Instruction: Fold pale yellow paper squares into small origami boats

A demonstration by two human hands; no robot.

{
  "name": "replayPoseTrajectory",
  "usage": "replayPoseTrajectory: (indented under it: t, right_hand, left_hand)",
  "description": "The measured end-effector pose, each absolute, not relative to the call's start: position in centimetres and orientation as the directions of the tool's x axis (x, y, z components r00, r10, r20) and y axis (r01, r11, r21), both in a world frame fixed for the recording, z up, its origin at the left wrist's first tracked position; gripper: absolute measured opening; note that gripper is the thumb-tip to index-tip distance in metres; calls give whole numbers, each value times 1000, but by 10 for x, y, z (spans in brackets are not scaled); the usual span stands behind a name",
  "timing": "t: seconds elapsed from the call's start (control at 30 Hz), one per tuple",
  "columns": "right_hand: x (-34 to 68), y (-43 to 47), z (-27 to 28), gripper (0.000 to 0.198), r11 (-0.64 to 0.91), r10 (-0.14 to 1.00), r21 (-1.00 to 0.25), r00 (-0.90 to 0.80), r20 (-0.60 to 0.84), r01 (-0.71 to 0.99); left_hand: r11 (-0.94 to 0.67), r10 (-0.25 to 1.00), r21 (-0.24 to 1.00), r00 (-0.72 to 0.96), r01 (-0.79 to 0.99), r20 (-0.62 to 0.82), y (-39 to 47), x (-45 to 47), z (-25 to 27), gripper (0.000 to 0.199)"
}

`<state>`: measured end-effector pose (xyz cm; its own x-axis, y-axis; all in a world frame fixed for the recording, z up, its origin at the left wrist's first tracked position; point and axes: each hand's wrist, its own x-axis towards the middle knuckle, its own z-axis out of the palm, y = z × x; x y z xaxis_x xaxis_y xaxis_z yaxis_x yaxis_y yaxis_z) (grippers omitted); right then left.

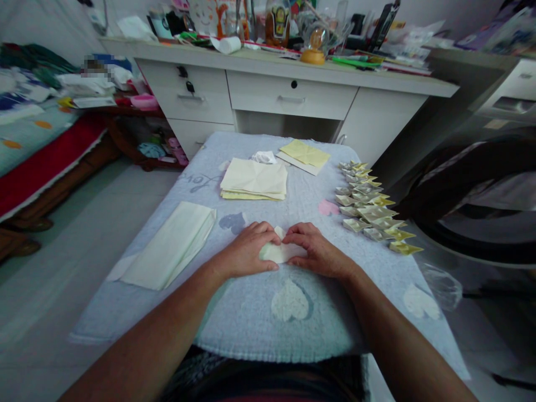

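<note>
- Paper (274, 254) is gripped by the left hand (251, 251) and right hand (318, 254), set close together.
- Cloth (247, 324) is exposed toward the near edge.
- Boats (371, 211) are lined near the right edge.

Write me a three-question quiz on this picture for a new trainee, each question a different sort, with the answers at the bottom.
1. Which lies nearer the white drawers: (A) the long pale folded paper or (B) the yellow sheet?
2. Look at the folded paper boats. True or false: they stand along the left side of the table.
3. What do the left hand and the right hand hold between them?

Key
1. B.
2. False; they stand in rows along the right side.
3. A small pale paper.
</note>
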<state>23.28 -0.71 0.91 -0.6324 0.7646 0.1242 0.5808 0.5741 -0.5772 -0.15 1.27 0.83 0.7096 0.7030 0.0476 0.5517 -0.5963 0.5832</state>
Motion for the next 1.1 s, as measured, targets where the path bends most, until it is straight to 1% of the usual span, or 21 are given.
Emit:
replayPoseTrajectory:
  t: [0.23, 0.47, 0.63, 0.73, 1.1]
  right_hand:
    - [235, -7, 8, 36, 584, 756, -586, -640, 141, 562]
    - [235, -8, 10, 43, 575, 758, -581, -642, 114, 576]
    - [235, -9, 13, 50, 570, 754, -585, -650, 93, 578]
    - [235, -10, 13, 50, 563, 761, -580, -643, 86, 588]
    - [234, -11, 13, 49, 565, 764, -588, -637, 107, 579]
  left_hand:
    - [-583, 697, 615, 716, 531, 43, 14, -3, 10, 40]
    - [-589, 695, 614, 717, 524, 55, 15, -5, 8, 41]
    - [-590, 704, 606, 707, 533, 63, 13, -3, 11, 33]
    - [-584, 709, 610, 702, 536, 61, 13, -2, 13, 30]
    - [-561, 699, 644, 715, 521, 30, 16, -4, 16, 32]
